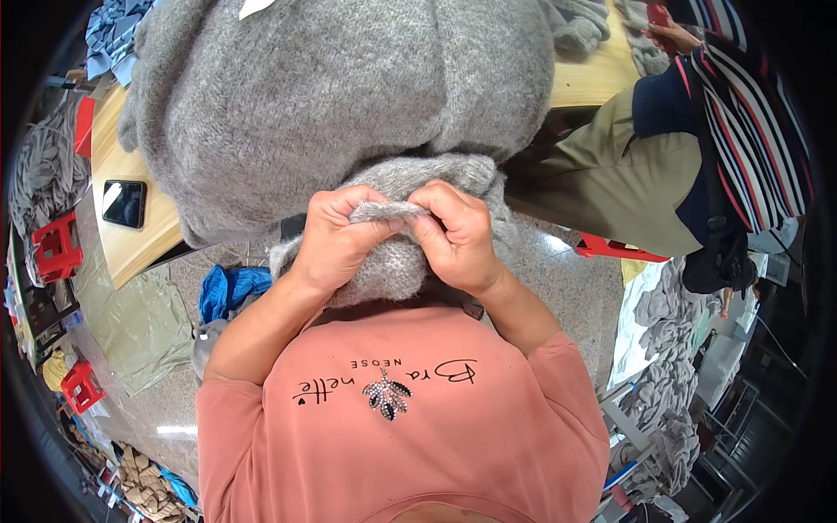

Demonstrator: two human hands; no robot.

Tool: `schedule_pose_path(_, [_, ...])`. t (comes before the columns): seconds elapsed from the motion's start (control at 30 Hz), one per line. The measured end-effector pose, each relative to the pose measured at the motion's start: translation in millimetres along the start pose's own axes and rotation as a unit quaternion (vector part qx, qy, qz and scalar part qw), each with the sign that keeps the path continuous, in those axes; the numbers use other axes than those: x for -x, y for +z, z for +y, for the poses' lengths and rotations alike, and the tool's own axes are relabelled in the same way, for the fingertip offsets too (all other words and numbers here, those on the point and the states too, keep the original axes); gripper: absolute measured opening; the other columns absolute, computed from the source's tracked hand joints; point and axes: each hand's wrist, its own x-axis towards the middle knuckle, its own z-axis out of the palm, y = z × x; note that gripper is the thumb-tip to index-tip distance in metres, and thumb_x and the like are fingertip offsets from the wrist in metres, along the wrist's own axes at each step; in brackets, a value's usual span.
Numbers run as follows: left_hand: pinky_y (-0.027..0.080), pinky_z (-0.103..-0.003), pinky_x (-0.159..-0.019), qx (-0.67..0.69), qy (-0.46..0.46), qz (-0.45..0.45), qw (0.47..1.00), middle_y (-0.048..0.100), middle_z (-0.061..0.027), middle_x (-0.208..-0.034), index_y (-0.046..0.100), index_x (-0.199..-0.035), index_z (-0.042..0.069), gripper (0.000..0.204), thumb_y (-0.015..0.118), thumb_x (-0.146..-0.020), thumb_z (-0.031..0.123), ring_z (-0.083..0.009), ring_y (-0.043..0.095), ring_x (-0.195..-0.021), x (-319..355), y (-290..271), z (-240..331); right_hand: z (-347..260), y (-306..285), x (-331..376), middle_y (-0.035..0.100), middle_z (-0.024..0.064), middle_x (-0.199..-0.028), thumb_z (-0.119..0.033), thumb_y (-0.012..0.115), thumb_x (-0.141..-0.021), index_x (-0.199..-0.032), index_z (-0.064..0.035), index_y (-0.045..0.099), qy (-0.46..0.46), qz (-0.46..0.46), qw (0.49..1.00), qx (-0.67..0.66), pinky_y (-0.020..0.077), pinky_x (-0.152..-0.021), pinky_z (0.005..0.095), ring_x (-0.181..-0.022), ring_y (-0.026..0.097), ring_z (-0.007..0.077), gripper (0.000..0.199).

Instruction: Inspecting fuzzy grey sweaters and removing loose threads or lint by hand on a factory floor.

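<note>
A fuzzy grey knit garment (392,270) lies gathered over my lap and against the table's near edge. Both hands pinch one folded edge of it in front of my chest. My left hand (340,240) grips the edge between thumb and fingers, and my right hand (455,235) grips it just to the right, the thumbs close together. Between them the knit is bunched into a narrow ridge. Right beyond my hands rises a large heap of the same grey knit (349,96), which covers most of the table. Any small tool within my fingers is hidden.
A black phone (124,204) lies on the wooden table (144,248) at the left. A person in a striped top (754,131) stands close on the right, one hand (676,39) at the table. Red stools (59,248) and fabric piles (663,383) stand around on the floor.
</note>
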Motion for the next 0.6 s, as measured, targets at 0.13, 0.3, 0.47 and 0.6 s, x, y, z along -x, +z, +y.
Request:
schedule_pose_path(0.13, [0.041, -0.018, -0.060, -0.016, 0.020, -0.023, 0.999, 0.060, 0.0008, -0.076, 0.063, -0.082, 0.002, 0.008, 0.062, -0.075, -0.002, -0.0040, 0.051, -0.069, 2, 6, -8, 7, 8, -3, 0.052, 0.0110, -0.067, 0.006, 0.054, -0.071, -0.078, 0.0010, 0.053, -0.057, 0.028, 0.997, 0.033, 0.0407, -0.051, 0.0314, -0.057, 0.051, 0.0236, 0.009])
schedule_pose_path(0.3, [0.040, -0.018, -0.063, -0.026, 0.005, 0.055, 0.998, 0.057, 0.0026, -0.071, 0.062, -0.081, 0.001, 0.007, 0.060, -0.074, 0.000, -0.0045, 0.050, -0.066, 1, -2, -2, 5, -3, -6, 0.055, 0.0112, -0.074, 0.002, 0.062, -0.068, -0.082, 0.0011, 0.054, -0.084, 0.073, 0.992, 0.054, 0.0434, -0.057, 0.0319, -0.064, 0.054, 0.0240, 0.016])
schedule_pose_path(0.47, [0.042, -0.021, -0.061, 0.102, 0.038, 0.114, 0.988, 0.059, -0.0011, -0.072, 0.061, -0.081, 0.001, 0.006, 0.058, -0.076, 0.002, -0.0073, 0.053, -0.064, -5, -9, 13, 19, -54, 31, 0.055, 0.0126, -0.088, -0.006, 0.072, -0.060, -0.094, 0.0005, 0.054, 0.090, 0.049, 0.983, 0.155, 0.0445, -0.070, 0.0297, -0.079, 0.055, 0.0234, 0.039])
schedule_pose_path(0.6, [0.044, -0.023, -0.058, 0.128, 0.000, 0.099, 0.987, 0.061, -0.0038, -0.075, 0.060, -0.080, 0.001, 0.004, 0.058, -0.077, 0.002, -0.0083, 0.055, -0.064, -9, -6, 12, 26, -50, 48, 0.055, 0.0115, -0.087, -0.012, 0.069, -0.066, -0.095, 0.0022, 0.054, 0.173, 0.034, 0.973, 0.147, 0.0436, -0.072, 0.0299, -0.078, 0.055, 0.0229, 0.035])
